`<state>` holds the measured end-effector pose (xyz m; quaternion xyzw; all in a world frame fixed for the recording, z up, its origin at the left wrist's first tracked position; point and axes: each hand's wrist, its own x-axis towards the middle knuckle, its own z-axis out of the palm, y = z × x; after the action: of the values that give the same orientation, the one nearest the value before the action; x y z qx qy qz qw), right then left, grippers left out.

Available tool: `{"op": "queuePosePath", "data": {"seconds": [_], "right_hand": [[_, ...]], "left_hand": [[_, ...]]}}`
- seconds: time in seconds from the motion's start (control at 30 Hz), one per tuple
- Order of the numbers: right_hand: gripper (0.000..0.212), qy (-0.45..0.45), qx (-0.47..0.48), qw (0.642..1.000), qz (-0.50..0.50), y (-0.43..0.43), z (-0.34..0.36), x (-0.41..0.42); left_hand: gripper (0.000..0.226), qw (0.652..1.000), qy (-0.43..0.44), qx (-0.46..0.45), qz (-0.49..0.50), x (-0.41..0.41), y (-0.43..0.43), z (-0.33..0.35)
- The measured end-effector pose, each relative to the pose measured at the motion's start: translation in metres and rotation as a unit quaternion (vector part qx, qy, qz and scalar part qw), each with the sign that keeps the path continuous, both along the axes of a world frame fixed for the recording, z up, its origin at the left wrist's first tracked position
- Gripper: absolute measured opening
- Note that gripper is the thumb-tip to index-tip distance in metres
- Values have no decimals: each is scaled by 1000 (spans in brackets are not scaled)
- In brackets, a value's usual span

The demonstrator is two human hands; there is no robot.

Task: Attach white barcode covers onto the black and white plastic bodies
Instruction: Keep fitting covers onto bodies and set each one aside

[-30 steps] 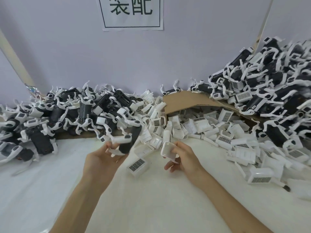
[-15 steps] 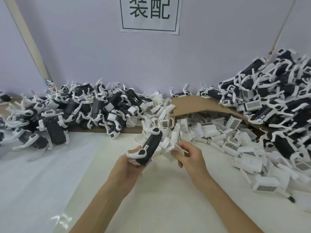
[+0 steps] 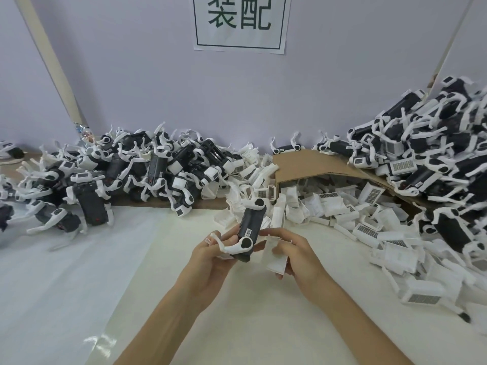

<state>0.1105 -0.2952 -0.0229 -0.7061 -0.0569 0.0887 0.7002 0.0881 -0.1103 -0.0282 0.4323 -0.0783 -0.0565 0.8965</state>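
Left hand (image 3: 210, 262) grips black and white plastic body (image 3: 250, 227), held upright over white table (image 3: 79, 299). Right hand (image 3: 297, 256) pinches white barcode cover (image 3: 274, 255) just beside body's lower end. Behind: loose cover pile (image 3: 342, 206), cardboard flap (image 3: 311, 164), body heaps left (image 3: 118, 175) and right (image 3: 434, 154), wall sign (image 3: 239, 22).

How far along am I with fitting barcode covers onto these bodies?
Done: unclear; some bodies in the left heap show barcode panels. In hand: left hand grips one body, right hand holds a cover beside it, not yet attached. Left: many loose covers and the big right heap.
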Motion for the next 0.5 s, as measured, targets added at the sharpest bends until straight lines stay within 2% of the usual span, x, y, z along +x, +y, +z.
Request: {"op": "queuePosePath", "data": {"seconds": [0.13,0.23,0.37,0.43,0.5], "right_hand": [[26,33,75,996,20,0,3,-1],[37,76,171,979,74,1,6,-3],[31,37,156,982,99,4,4,-5],[47,17,150,986,66,5,2,-4],[52,1,158,987,27,4,1,-3]], "left_hand": [[38,1000,0,8,12,2,-1,-3],[36,999,-10,33,13,1,-2,-2],[36,997,-23,74,6,-1,-1,-3],[35,996,-28,85,0,-2,-1,-3],[39,997,-25,74,-1,-2,-1,-2]]}}
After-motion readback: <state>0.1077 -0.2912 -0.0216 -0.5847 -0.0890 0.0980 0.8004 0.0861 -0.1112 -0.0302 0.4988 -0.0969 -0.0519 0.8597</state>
